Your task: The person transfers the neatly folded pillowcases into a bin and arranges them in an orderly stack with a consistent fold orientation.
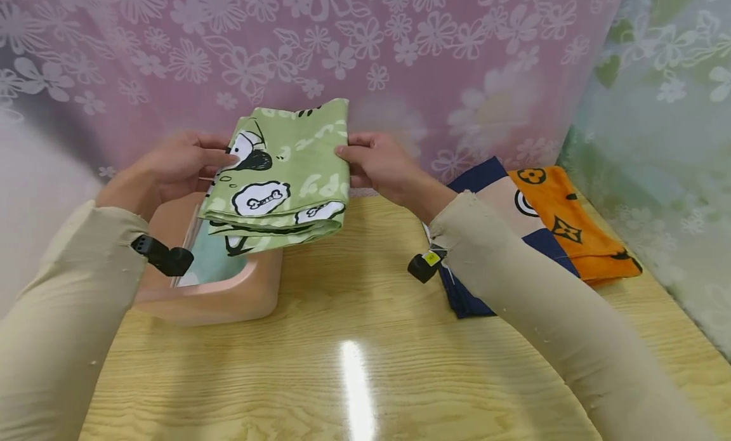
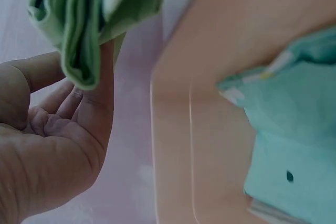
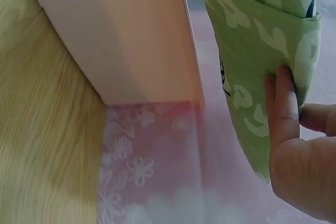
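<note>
The left hand (image 1: 171, 165) and right hand (image 1: 385, 168) grasp opposite sides of the folded green cloth (image 1: 285, 165) between thumb and fingers, raised near the peach bin (image 1: 223, 306). This seems a two-handed carry; moving on likely calls for level support, keeping folds together.

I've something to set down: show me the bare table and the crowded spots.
The table is bare between the peach tub and navy cloth, and onward to the bottom of the head view. Crowded: back left, where the tub holds teal cloth with green cloth held nearby; back right, with the navy cloth and orange cloth.
</note>
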